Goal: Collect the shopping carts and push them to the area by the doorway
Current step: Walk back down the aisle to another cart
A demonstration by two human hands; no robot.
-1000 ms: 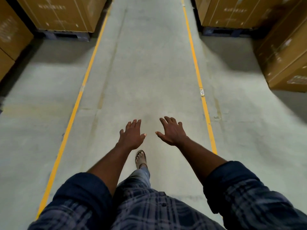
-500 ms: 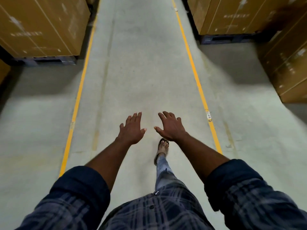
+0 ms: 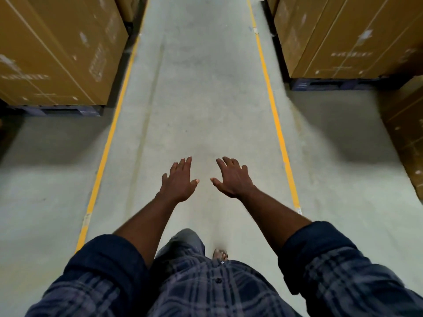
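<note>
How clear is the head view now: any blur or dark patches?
Head view: left hand and right hand look fairly sharp; print on the cardboard boxes is smeared by motion blur; deep shadows darken the floor beside the pallets; no glare.

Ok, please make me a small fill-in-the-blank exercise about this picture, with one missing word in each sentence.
1. The left hand and the right hand are open and hold ____.
2. The hands are between two ____ lines painted on the floor.
3. Big cardboard boxes stand outside these lines, on ____ sides.
4. No shopping ____ is in view.

Missing words: nothing; yellow; both; cart.
</note>
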